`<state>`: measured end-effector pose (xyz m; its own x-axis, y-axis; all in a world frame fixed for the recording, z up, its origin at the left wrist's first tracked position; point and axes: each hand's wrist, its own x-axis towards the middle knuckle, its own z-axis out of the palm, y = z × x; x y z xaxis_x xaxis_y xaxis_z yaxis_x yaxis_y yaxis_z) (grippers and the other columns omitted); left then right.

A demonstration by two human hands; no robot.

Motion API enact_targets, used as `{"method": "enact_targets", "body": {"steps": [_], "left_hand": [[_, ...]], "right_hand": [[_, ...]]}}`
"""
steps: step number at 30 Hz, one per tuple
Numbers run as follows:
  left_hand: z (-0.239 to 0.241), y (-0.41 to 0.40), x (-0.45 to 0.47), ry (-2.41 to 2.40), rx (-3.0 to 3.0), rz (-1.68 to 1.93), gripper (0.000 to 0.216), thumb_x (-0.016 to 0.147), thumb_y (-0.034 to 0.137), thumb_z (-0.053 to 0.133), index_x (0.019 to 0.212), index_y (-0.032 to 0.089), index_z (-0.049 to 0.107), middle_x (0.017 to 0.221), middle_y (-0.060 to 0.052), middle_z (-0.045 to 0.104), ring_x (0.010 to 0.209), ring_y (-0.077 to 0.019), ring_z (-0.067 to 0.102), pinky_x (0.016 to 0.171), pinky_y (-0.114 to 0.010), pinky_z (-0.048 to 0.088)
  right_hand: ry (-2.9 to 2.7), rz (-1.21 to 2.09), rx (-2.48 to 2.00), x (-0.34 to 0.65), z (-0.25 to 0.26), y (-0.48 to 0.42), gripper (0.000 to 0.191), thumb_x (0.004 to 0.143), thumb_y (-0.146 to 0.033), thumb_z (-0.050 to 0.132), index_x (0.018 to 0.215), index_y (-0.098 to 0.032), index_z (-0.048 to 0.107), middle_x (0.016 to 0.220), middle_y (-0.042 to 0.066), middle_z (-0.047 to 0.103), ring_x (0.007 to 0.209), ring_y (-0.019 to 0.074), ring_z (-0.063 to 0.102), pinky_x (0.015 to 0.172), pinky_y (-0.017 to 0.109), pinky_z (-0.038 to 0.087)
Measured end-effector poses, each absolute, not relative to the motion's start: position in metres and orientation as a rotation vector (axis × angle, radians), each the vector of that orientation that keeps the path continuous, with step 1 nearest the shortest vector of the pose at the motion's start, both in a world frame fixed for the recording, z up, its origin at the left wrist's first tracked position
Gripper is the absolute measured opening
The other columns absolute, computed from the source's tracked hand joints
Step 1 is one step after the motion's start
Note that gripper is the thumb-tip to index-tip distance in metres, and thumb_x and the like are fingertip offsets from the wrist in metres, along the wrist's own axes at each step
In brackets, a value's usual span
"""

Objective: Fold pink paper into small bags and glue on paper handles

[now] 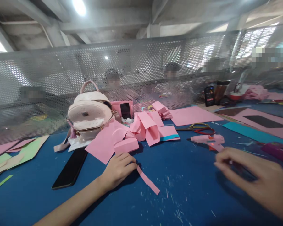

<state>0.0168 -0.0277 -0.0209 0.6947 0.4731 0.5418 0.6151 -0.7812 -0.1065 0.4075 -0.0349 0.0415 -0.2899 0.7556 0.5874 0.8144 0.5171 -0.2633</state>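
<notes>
Pink paper strip (148,180) pinched in the left hand (119,169) grip; right hand (252,175) spread, blurred, beside it. Gluing seems next, calling for the glue gun (208,140) beyond.

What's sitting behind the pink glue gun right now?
Behind the pink glue gun lie scissors with yellow and red handles, then a flat pink paper sheet. The scissor blades are too blurred to make out.
</notes>
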Motion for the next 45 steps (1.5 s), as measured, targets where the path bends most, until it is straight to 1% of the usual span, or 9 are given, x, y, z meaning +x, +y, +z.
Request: {"method": "enact_targets", "body": {"steps": [3,6,9,13,17,26,40,43,45], "left_hand": [[-0.018,-0.031,0.018,-0.893,-2.637,-0.766,0.016,0.099,0.016,0.047,0.094,0.019,0.062,0.090,-0.004,0.068,0.079,-0.0177,0.058,0.070,-0.031,0.042],[-0.017,-0.034,0.018,-0.902,-2.648,-0.807,0.013,0.098,0.016,0.049,0.094,0.019,0.062,0.090,-0.004,0.068,0.081,-0.0176,0.058,0.071,-0.031,0.042],[-0.017,-0.037,0.018,-0.909,-2.650,-0.814,0.012,0.097,0.016,0.051,0.093,0.019,0.062,0.090,-0.004,0.069,0.081,-0.0173,0.058,0.071,-0.031,0.042],[-0.018,-0.040,0.018,-0.907,-2.651,-0.808,0.012,0.096,0.016,0.052,0.091,0.019,0.062,0.089,-0.003,0.069,0.080,-0.0170,0.057,0.070,-0.031,0.041],[-0.018,-0.042,0.020,-0.910,-2.669,-0.809,0.012,0.096,0.015,0.053,0.091,0.020,0.063,0.088,-0.003,0.069,0.079,-0.0166,0.057,0.069,-0.031,0.041],[-0.025,-0.047,0.025,-0.980,-2.688,-0.908,0.010,0.094,0.014,0.056,0.088,0.020,0.062,0.085,-0.002,0.069,0.077,-0.0161,0.059,0.069,-0.029,0.043],[-0.011,-0.063,0.028,-1.292,-2.759,-1.170,0.009,0.089,0.012,0.059,0.084,0.020,0.061,0.082,-0.003,0.066,0.077,-0.0165,0.060,0.069,-0.030,0.046],[-0.007,-0.059,0.019,-1.285,-2.733,-1.101,0.007,0.090,0.014,0.059,0.088,0.021,0.061,0.087,-0.003,0.066,0.081,-0.0174,0.060,0.072,-0.031,0.048],[-0.002,-0.053,0.007,-1.278,-2.647,-1.068,0.009,0.089,0.018,0.061,0.098,0.021,0.060,0.098,-0.005,0.066,0.093,-0.0204,0.061,0.080,-0.036,0.050]], "right_hand": [[-2.395,0.020,-0.989,0.370,0.035,-0.043,0.010,0.090,-0.029,0.055,0.080,-0.025,0.056,0.070,-0.001,0.061,0.060,0.0149,0.059,0.055,0.024,0.044],[-2.569,0.126,-0.797,0.340,0.025,-0.049,0.005,0.090,-0.021,0.055,0.089,-0.025,0.057,0.077,0.000,0.062,0.065,0.0150,0.059,0.058,0.024,0.042],[-2.665,0.142,-0.687,0.322,0.015,-0.051,0.005,0.092,-0.021,0.057,0.096,-0.024,0.058,0.086,0.001,0.065,0.073,0.0167,0.060,0.061,0.027,0.041],[-2.720,0.038,-0.608,0.310,0.003,-0.048,0.002,0.092,-0.024,0.059,0.093,-0.022,0.059,0.086,0.000,0.064,0.074,0.0177,0.058,0.060,0.029,0.037],[-2.720,-0.042,-0.601,0.307,-0.001,-0.043,0.012,0.096,-0.025,0.053,0.088,-0.021,0.060,0.083,0.001,0.064,0.072,0.0168,0.055,0.058,0.029,0.034],[-2.725,0.034,-0.648,0.314,0.002,-0.041,0.028,0.102,-0.025,0.039,0.086,-0.021,0.062,0.082,0.001,0.063,0.072,0.0161,0.057,0.059,0.029,0.035],[-2.570,0.147,-0.803,0.308,0.023,-0.026,0.012,0.092,-0.019,0.058,0.081,-0.021,0.062,0.078,-0.001,0.062,0.072,0.0147,0.058,0.061,0.024,0.038],[-2.568,0.035,-0.739,0.306,0.029,-0.020,0.018,0.096,-0.022,0.052,0.082,-0.021,0.063,0.079,0.000,0.063,0.072,0.0150,0.058,0.061,0.025,0.039],[-2.579,-0.082,-0.675,0.306,0.033,-0.017,0.024,0.100,-0.024,0.046,0.083,-0.020,0.063,0.079,0.002,0.063,0.072,0.0156,0.057,0.061,0.026,0.038]]}}
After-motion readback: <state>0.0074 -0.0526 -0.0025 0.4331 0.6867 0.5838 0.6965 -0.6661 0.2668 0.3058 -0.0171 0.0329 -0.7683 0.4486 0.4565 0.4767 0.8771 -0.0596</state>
